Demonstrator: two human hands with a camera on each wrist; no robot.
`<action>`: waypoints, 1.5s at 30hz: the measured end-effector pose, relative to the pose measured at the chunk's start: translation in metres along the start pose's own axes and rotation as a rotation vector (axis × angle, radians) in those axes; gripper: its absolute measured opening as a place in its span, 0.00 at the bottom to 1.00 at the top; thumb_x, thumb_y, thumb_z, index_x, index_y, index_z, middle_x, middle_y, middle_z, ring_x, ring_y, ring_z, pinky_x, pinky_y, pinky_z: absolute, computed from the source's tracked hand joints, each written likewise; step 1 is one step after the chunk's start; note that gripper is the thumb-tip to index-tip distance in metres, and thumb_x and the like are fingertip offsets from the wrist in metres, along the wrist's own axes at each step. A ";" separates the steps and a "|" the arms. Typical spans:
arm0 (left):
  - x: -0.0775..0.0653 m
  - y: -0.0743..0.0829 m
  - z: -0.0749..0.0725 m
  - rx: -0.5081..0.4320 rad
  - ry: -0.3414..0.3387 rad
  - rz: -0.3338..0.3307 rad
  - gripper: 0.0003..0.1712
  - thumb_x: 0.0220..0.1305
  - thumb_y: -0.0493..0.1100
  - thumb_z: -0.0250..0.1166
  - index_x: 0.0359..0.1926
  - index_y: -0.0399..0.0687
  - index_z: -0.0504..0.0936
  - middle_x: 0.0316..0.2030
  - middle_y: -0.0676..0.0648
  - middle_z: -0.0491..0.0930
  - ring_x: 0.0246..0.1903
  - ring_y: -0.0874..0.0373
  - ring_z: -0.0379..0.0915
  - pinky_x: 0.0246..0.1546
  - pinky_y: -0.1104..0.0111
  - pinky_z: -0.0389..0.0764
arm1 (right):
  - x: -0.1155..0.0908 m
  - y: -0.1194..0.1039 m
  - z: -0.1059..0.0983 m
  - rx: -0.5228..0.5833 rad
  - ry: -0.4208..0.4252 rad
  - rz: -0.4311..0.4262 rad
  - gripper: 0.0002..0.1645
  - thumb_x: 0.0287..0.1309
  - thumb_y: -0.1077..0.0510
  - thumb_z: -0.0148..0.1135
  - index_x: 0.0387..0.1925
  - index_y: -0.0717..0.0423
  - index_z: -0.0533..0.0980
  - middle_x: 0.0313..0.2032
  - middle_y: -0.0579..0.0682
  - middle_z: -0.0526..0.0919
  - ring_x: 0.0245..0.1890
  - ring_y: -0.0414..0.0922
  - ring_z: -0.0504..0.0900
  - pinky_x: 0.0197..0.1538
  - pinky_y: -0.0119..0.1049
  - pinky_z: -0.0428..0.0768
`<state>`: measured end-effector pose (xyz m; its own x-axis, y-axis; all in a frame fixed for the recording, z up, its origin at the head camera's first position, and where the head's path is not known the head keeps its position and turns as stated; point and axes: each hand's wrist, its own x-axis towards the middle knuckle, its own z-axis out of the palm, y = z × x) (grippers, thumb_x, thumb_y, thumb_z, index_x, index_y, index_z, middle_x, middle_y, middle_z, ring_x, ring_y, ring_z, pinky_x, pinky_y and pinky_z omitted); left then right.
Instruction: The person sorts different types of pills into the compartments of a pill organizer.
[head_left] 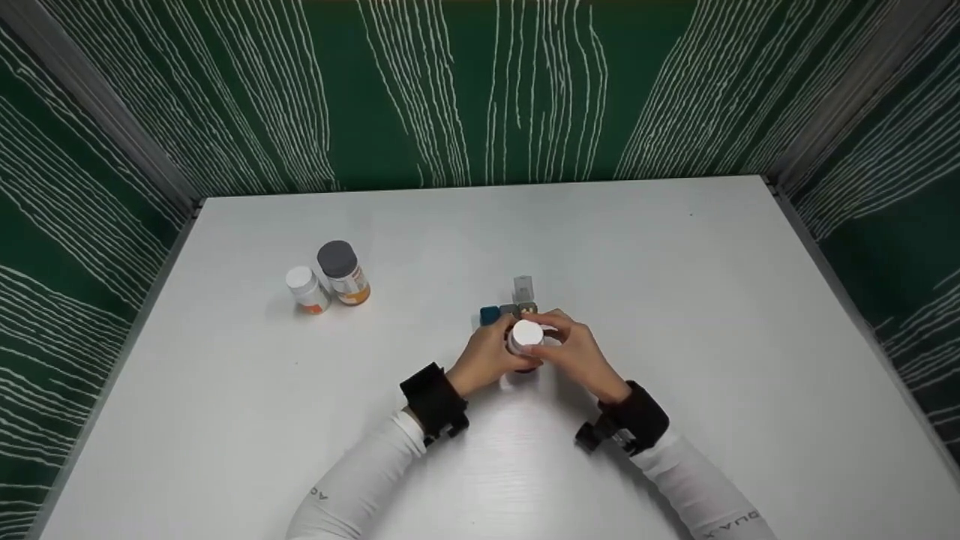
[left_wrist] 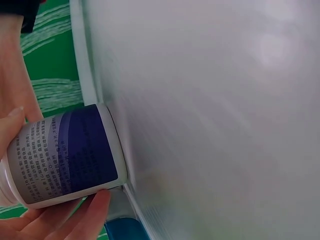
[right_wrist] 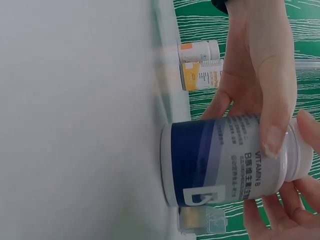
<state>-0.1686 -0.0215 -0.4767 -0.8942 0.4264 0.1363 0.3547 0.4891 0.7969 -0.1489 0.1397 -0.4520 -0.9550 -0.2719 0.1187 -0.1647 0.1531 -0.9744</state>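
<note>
Vitamin B bottle (right_wrist: 217, 172), blue-and-grey label, white cap (head_left: 528, 332) at its top; located just on the person's side of the pill organiser (head_left: 508, 309), whose clear lid (head_left: 523, 288) stands raised. Left hand (head_left: 489, 354): wrapped round the bottle's body. Right hand (head_left: 576, 346): thumb and finger pinching the cap.

Risks, as judged: loose left grip, body turning with the cap; cap freed with a jerk, contents spilled over the pill organiser; bottle slipping forward, raised lid knocked.

Orientation: long axis near vertical, cap up, base down; base contact with the table (head_left: 262, 427) not discernible; "VITAMIN B" lettering faces the right wrist's camera
</note>
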 end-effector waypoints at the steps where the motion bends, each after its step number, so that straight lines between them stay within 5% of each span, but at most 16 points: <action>1: 0.000 0.000 0.000 0.000 -0.001 -0.003 0.29 0.43 0.46 0.71 0.44 0.38 0.71 0.39 0.43 0.77 0.39 0.57 0.74 0.39 0.70 0.73 | 0.000 0.000 0.000 -0.006 0.006 -0.001 0.26 0.45 0.67 0.65 0.49 0.68 0.72 0.43 0.59 0.75 0.47 0.43 0.70 0.55 0.44 0.66; 8: 0.000 0.001 0.000 0.040 -0.018 -0.008 0.29 0.42 0.48 0.72 0.43 0.39 0.71 0.38 0.43 0.78 0.38 0.56 0.74 0.37 0.70 0.73 | -0.001 -0.006 0.004 -0.054 0.032 0.007 0.25 0.42 0.70 0.66 0.47 0.70 0.72 0.43 0.60 0.74 0.47 0.50 0.70 0.53 0.45 0.68; 13: 0.000 0.002 0.000 0.026 -0.047 -0.019 0.30 0.44 0.48 0.71 0.45 0.38 0.69 0.40 0.42 0.77 0.41 0.55 0.73 0.40 0.69 0.72 | 0.000 -0.008 0.004 -0.121 -0.023 -0.036 0.26 0.43 0.71 0.64 0.48 0.73 0.70 0.46 0.63 0.72 0.48 0.55 0.70 0.50 0.49 0.69; 21: -0.005 0.005 -0.008 -0.059 -0.131 -0.052 0.34 0.47 0.51 0.68 0.51 0.39 0.66 0.48 0.44 0.72 0.46 0.54 0.70 0.45 0.66 0.71 | 0.001 0.001 -0.014 -0.134 -0.052 -0.038 0.26 0.48 0.63 0.64 0.50 0.67 0.70 0.47 0.59 0.74 0.46 0.48 0.72 0.50 0.44 0.70; 34: -0.008 -0.004 -0.047 0.030 -0.119 -0.111 0.22 0.56 0.43 0.62 0.48 0.32 0.71 0.48 0.37 0.73 0.46 0.45 0.69 0.47 0.61 0.70 | 0.005 0.014 -0.138 -0.291 0.216 0.085 0.32 0.52 0.54 0.61 0.54 0.67 0.65 0.49 0.58 0.71 0.45 0.32 0.68 0.47 0.24 0.66; 37: -0.007 -0.006 -0.052 0.042 -0.104 -0.114 0.21 0.56 0.42 0.62 0.47 0.32 0.71 0.47 0.36 0.73 0.46 0.44 0.70 0.47 0.60 0.70 | 0.000 0.021 -0.165 -0.312 0.260 0.128 0.35 0.53 0.51 0.60 0.56 0.68 0.62 0.49 0.52 0.70 0.49 0.36 0.67 0.46 0.22 0.64; 42: -0.008 -0.010 -0.058 0.067 -0.090 -0.110 0.19 0.57 0.41 0.61 0.46 0.32 0.72 0.47 0.35 0.73 0.46 0.44 0.70 0.46 0.59 0.70 | -0.007 0.030 -0.197 -0.322 0.305 0.196 0.38 0.54 0.48 0.58 0.59 0.68 0.58 0.52 0.55 0.66 0.56 0.52 0.61 0.51 0.31 0.62; 45: -0.008 -0.011 -0.059 0.068 -0.089 -0.112 0.19 0.57 0.41 0.60 0.47 0.32 0.72 0.46 0.35 0.73 0.46 0.44 0.70 0.47 0.59 0.70 | -0.011 0.034 -0.209 -0.330 0.342 0.231 0.39 0.55 0.48 0.56 0.60 0.67 0.56 0.51 0.54 0.65 0.56 0.52 0.60 0.48 0.28 0.64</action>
<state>-0.1812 -0.0754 -0.4515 -0.9025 0.4307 -0.0066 0.2745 0.5868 0.7618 -0.1958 0.3466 -0.4465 -0.9924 0.1216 0.0176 0.0430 0.4783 -0.8771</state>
